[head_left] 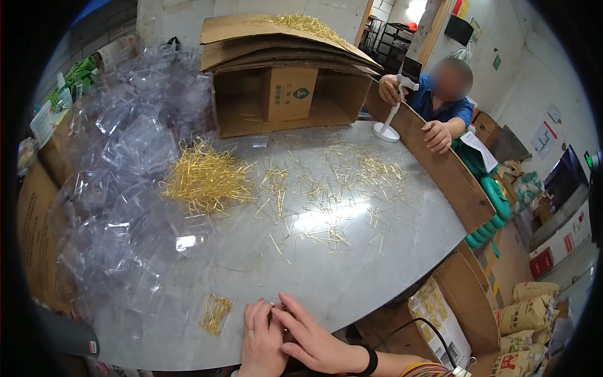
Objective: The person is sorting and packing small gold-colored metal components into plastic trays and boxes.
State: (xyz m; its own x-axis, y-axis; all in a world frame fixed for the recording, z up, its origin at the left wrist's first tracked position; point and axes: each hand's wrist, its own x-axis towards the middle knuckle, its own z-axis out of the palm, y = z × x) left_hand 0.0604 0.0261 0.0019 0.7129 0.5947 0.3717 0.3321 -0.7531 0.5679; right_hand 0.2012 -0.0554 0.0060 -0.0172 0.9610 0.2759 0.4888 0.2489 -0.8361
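Looking across a smooth, grey, faintly marbled surface (352, 270), gleaming under reflected light and curving at its near side. Finding close to that near side a small, loose heap of thin gold wires (215, 313), apparently resting on clear plastic. Lying just to the left of the bare, ringed left hand (260, 339), well nearer to it than to the bare right hand (317, 345), and running its long axis roughly away from the body. Bringing both hands together, touching, with fingers bending inward over a dark-gold glint; being too small and shadowed to name, and not showing whether being gripped or merely covered. Wearing a soft-looking black band (369, 361) at the right wrist.

Going outward, seeing stiff, bent, glossy gold wires (326, 185) scattering over the middle, then bunching into a large, springy, tangled gold heap (204, 179) farther off. Piling up along the left, transparent, thin-walled, angular plastic cases (141, 147). Standing at the back, an open-sided, brown corrugated cardboard box (229, 107) under warped sheets. Facing from the far right, a co-worker in blue (461, 110), touching a white, round-based stand (385, 132).
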